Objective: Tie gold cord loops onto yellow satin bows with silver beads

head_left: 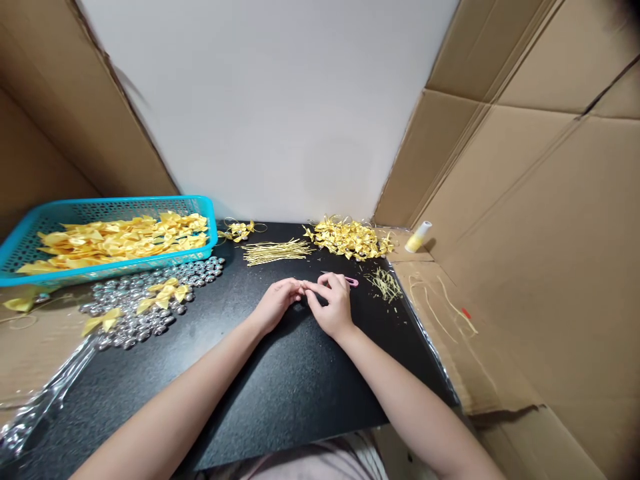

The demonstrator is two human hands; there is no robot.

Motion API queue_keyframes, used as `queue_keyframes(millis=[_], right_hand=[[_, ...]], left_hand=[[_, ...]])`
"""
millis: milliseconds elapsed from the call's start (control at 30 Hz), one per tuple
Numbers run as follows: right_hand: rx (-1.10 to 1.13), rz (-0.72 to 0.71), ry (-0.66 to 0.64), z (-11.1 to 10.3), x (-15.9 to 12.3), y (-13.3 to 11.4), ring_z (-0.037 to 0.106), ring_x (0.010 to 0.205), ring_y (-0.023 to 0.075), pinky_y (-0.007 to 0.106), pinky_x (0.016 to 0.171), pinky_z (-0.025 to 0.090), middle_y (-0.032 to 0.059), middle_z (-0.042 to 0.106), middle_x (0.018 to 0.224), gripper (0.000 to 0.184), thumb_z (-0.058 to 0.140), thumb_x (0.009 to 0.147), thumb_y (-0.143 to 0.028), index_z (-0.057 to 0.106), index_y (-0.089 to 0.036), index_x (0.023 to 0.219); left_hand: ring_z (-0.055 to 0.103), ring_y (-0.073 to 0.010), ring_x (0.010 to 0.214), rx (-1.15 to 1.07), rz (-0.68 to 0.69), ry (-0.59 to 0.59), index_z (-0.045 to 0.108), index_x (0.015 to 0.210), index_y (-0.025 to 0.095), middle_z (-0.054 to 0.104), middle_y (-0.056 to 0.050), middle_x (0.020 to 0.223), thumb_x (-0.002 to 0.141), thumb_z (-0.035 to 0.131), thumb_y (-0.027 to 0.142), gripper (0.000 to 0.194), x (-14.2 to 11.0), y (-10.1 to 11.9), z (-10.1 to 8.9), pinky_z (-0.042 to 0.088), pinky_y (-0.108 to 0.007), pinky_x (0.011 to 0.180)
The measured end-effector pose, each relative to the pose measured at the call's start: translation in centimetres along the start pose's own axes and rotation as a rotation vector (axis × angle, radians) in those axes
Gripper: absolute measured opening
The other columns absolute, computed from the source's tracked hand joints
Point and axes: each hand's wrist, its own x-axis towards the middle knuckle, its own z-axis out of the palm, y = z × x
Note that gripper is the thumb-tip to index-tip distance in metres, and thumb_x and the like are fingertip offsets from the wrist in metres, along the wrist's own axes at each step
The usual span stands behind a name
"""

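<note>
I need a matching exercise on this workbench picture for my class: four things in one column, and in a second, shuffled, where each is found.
Things
1. Turquoise basket
2. Straight gold strands
3. Pink tool
4. White-and-yellow cylinder

Places
A. Partly hidden by the right hand
B. On the cardboard to the right of the black tabletop
C. At the left, with yellow bows inside
D. Laid side by side near the middle of the tabletop's far end

Right pairs
1-C, 2-D, 3-A, 4-B
</note>
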Motion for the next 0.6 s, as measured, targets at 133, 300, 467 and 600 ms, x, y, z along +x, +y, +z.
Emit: queue_keyframes(millis=[133, 300, 467, 600], right_hand=[[-0.014, 0.016, 0.041, 0.4, -0.3, -0.1, 0.049, 0.079, 0.0202, 0.039, 0.082, 0.038, 0.0034, 0.057, 0.077, 0.022, 0.059, 0.087, -0.021, 0.076, -0.029, 0.097], [0.077, 0.032, 0.060, 0.5, -0.3, 0.1, 0.048, 0.075, 0.0188, 0.038, 0.078, 0.038, 0.0020, 0.054, 0.072, 0.019, 0.061, 0.086, -0.023, 0.078, -0.030, 0.091], [0.196, 0.066, -0.028, 0.0, 0.3, 0.4, 0.050, 0.074, 0.0174, 0.037, 0.079, 0.040, -0.0003, 0.052, 0.072, 0.014, 0.068, 0.080, -0.022, 0.078, -0.031, 0.084], [0.245, 0.075, -0.097, -0.4, 0.8, 0.8, 0.051, 0.074, 0.0168, 0.037, 0.080, 0.041, -0.0010, 0.052, 0.072, 0.010, 0.072, 0.076, -0.020, 0.077, -0.028, 0.079]], left_hand=[[0.051, -0.0146, 0.062, -0.008, 0.000, -0.007, 0.056, 0.056, 0.018, 0.056, -0.001, 0.061, 0.064, 0.058, 0.030, 0.014, 0.0, 0.1, 0.1, 0.046, -0.028, 0.063], [0.049, -0.0160, 0.062, 0.022, -0.002, -0.039, 0.051, 0.049, 0.020, 0.054, -0.001, 0.057, 0.062, 0.054, 0.029, 0.017, -0.2, 0.4, 0.1, 0.045, -0.029, 0.063], [0.048, -0.0167, 0.061, 0.055, -0.016, -0.099, 0.053, 0.046, 0.020, 0.056, -0.002, 0.056, 0.060, 0.053, 0.027, 0.016, 0.0, 0.2, -0.3, 0.044, -0.031, 0.064], [0.048, -0.0167, 0.061, 0.070, -0.033, -0.155, 0.055, 0.046, 0.019, 0.057, -0.002, 0.057, 0.060, 0.054, 0.026, 0.015, 0.1, 0.5, -0.5, 0.043, -0.031, 0.065]])
